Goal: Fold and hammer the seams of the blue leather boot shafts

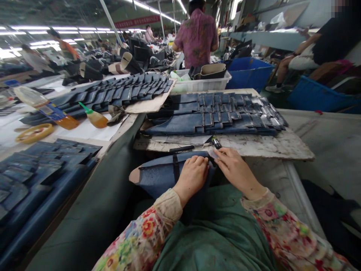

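Note:
A blue leather piece (158,171) with a black strip across it and a pale pinkish tip lies over my lap, against the board's front edge. My left hand (193,175) is closed over its upper edge, fingers curled. At the right end of that edge, my right hand (237,169) pinches a small whitish translucent piece (212,153); its exact kind is unclear. Just beyond my fingers, a thin tool with a black handle (182,149) rests on the board (293,145), near a small black-and-silver cylinder (216,142).
Overlapping blue leather pieces (217,113) cover the board; more pieces (126,88) lie behind left and others (36,169) at near left. A bottle (46,109), green-tipped squeeze bottle (96,118) and yellow tape roll (35,133) stand left. Beyond are a white bin (201,84), blue bin (248,73) and people.

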`<state>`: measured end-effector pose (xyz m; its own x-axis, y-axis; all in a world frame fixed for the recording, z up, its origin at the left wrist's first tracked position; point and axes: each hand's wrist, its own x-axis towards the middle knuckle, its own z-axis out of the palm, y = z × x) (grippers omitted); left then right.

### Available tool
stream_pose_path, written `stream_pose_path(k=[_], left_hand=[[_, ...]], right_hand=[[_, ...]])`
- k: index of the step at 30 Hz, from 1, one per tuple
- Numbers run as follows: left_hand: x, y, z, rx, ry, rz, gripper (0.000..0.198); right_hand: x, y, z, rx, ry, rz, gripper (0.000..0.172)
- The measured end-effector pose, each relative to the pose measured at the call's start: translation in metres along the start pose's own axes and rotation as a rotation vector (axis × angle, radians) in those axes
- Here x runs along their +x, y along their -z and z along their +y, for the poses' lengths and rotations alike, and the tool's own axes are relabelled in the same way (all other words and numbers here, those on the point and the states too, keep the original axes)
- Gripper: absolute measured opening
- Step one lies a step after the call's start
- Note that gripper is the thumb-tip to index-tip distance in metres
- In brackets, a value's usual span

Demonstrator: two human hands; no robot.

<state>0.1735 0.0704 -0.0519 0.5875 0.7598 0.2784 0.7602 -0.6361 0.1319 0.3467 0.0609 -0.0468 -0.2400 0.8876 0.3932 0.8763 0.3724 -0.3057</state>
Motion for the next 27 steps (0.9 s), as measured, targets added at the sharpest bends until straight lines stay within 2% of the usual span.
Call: stream_pose_path(k=[3,9,15,22,27], left_hand=[[-0.003,0.001,-0.003,-0.011,0.011,0.002,0.029],[-0.017,0.003,-0.021,0.020,0.033,-0.004,0.032],[-0.033,0.009,-0.036,0.056,0.053,0.006,0.031],[-0.045,0.014,-0.041,0.113,0.107,0.072,0.029],[-0.051,0.019,-0.043,0.113,0.146,0.110,0.027]], right_hand=[[0.001,0.000,-0.006,0.009,0.032,-0.024,0.031],[0.000,-0.015,-0.018,-0.046,0.011,-0.090,0.030],[0.010,-0.022,-0.043,-0.122,0.066,-0.145,0.031],[0.009,-0.029,-0.064,-0.221,0.111,-0.201,0.035],[0.014,-0.032,-0.078,-0.179,0.119,-0.231,0.035]])
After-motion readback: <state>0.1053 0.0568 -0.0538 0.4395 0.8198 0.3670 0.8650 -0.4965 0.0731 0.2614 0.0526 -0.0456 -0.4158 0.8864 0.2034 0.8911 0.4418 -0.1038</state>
